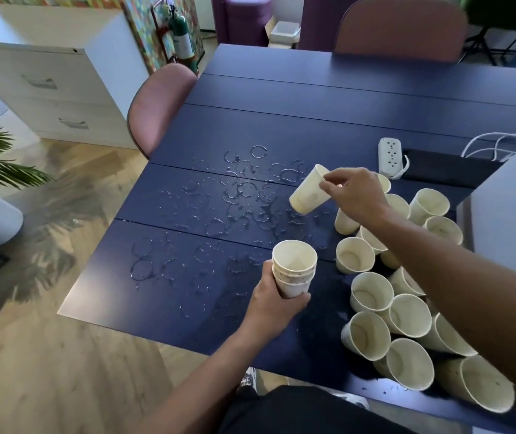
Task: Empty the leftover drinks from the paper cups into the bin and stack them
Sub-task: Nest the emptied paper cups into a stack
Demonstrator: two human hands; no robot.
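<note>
The left hand [273,300] grips a short stack [294,269] of nested paper cups, fingers curled round the bottom one, held upright above the near middle of the blue table [313,98]. The top cup's mouth faces up and looks dry inside apart from a few dark specks.

The right hand [355,192] reaches across from the right and pinches a single cup [308,191] by its rim between thumb and fingertips. That cup is tilted well over — base pointing down and left, mouth up toward the hand — and hangs above the table, apart from the stack, farther and slightly to the right of it.

Loose cups [406,314] crowd the right side of the table, from the near edge back toward a white power strip [390,156]; most stand upright and close together, several touching, and some near ones lean. Part of the group is hidden under the right forearm.

Wet rings [241,195] — many overlapping — cover the middle and left of the tabletop. Two pink chairs [156,108] stand at the far-left and far sides, and a white cabinet [53,89] stands off to the far left.
</note>
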